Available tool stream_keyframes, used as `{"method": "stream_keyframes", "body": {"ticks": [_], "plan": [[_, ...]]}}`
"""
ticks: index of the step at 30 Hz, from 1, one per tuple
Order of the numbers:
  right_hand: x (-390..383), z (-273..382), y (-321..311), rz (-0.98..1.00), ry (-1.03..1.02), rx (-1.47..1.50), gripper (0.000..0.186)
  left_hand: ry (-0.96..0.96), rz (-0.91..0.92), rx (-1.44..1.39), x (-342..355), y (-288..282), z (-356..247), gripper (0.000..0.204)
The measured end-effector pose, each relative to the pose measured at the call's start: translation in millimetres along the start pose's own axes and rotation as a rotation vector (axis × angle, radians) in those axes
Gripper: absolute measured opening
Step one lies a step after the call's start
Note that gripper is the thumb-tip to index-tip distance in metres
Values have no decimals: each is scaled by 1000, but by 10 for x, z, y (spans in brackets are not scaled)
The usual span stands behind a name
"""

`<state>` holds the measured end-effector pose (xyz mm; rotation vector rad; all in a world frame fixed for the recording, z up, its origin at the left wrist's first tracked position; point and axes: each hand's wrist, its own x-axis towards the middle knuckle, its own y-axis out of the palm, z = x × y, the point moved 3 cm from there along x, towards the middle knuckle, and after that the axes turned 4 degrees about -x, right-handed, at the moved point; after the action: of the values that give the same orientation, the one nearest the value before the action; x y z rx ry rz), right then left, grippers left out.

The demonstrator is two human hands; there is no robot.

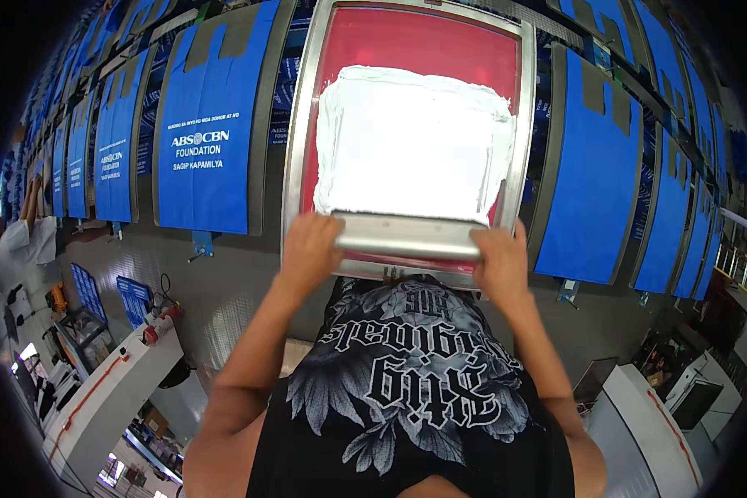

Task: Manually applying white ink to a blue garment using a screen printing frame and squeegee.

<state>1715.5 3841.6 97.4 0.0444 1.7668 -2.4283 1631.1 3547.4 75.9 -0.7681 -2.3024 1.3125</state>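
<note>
A silver squeegee lies across the near end of a screen printing frame, with a hand at each of its ends. My left hand is closed round its left end, and my right hand grips the right. Thick white ink covers most of the red mesh beyond the squeegee, with ridged edges at the sides and far end. A narrow strip of red shows on the near side of the bar. Whatever lies under the frame is hidden.
Blue bags lie flat on grey boards along both sides; those at left carry white print, while the nearest right-hand blue bag is plain. Metal clamps stick out below the boards. Another person's white sleeve shows at far left.
</note>
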Motion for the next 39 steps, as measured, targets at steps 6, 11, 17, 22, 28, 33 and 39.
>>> {"method": "stream_keyframes", "body": {"ticks": [6, 11, 17, 22, 28, 33, 39], "plan": [[753, -424, 246, 20, 53, -204, 35, -125, -64, 27, 822, 215, 414, 30], [1770, -828, -184, 7, 66, -317, 37, -167, 97, 136, 2076, -92, 654, 29], [190, -33, 1, 123, 59, -100, 46, -29, 55, -27, 164, 90, 209, 36], [835, -419, 204, 70, 105, -198, 35, -159, 5, 55, 891, 150, 411, 28], [1671, -738, -165, 126, 61, -287, 39, -239, 142, 75, 1866, -195, 581, 36], [159, 10, -34, 168, 122, -92, 44, -50, 66, -49, 271, -17, 98, 28], [1048, -563, 138, 7, 98, -228, 34, -143, 26, 12, 1296, 144, 557, 29]]}}
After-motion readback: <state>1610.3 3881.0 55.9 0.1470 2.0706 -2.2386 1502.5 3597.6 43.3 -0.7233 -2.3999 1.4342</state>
